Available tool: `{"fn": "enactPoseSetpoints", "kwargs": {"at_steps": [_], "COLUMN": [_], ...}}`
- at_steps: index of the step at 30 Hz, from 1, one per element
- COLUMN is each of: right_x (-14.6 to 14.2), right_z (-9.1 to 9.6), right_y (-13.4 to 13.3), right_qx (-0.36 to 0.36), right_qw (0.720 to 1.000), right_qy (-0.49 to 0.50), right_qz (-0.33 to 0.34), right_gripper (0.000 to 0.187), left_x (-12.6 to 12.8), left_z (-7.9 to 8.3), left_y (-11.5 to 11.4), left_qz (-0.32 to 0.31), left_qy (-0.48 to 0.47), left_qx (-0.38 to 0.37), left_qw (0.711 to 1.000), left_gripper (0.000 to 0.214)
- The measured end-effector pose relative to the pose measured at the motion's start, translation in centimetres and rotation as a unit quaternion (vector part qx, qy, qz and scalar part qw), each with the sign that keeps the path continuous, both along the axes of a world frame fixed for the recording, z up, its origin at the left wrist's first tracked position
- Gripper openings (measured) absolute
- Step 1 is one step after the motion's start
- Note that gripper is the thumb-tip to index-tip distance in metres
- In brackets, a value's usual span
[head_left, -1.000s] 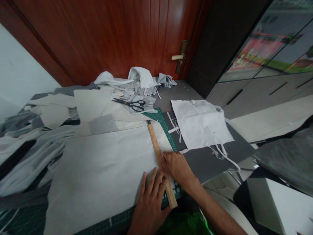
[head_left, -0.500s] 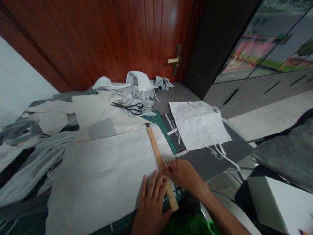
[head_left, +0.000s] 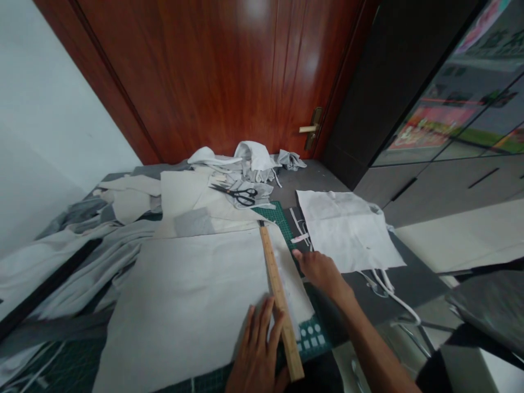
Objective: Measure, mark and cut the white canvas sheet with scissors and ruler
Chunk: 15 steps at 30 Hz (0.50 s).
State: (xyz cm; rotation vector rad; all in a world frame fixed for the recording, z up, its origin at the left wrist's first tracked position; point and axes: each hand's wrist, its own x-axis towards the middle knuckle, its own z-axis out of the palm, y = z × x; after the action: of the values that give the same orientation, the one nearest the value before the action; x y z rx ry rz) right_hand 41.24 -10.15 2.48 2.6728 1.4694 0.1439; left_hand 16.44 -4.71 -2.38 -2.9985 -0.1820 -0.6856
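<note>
wooden ruler laid over pale cloth sheet, steadied by left hand.
in the head view, the ruler is seen along the sheet's right side, above the green cutting mat. the left hand is spread with nothing grasped, its fingers rested by the ruler. the right hand is curled beside the white fabric piece; whether something is held cannot be told. the ruler is judged light and stiff, best taken by its long edges; the sheet, soft and easily shifted.
</note>
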Motion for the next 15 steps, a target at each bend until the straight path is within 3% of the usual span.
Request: {"fn": "enactPoseSetpoints", "kwargs": {"at_steps": [2,7,11,15], "right_x": [-2.5,-7.9,-8.8,-6.1], "right_z": [-1.2,-3.8,-2.9,-1.0], "right_y": [-0.9,-1.7,-1.6,-2.6], "right_qx": [0.042,0.154,0.165,0.193], "right_qw": [0.998,0.987,0.971,0.948], "right_qy": [0.031,0.049,0.167,0.252], "right_qz": [0.028,0.020,-0.037,0.007], "right_gripper": [0.044,0.048,0.039,0.029], "left_x": [-0.1,-0.1,0.0,-0.4], "left_z": [0.3,1.2,1.0,0.2], "left_y": [0.0,0.1,0.1,-0.2], "left_qz": [-0.003,-0.047,-0.066,-0.036], "left_qy": [0.003,0.019,0.011,-0.013], "left_qx": [-0.025,-0.064,-0.067,-0.082], "left_qw": [1.000,0.997,0.996,0.996], "left_gripper": [0.071,0.055,0.045,0.048]}}
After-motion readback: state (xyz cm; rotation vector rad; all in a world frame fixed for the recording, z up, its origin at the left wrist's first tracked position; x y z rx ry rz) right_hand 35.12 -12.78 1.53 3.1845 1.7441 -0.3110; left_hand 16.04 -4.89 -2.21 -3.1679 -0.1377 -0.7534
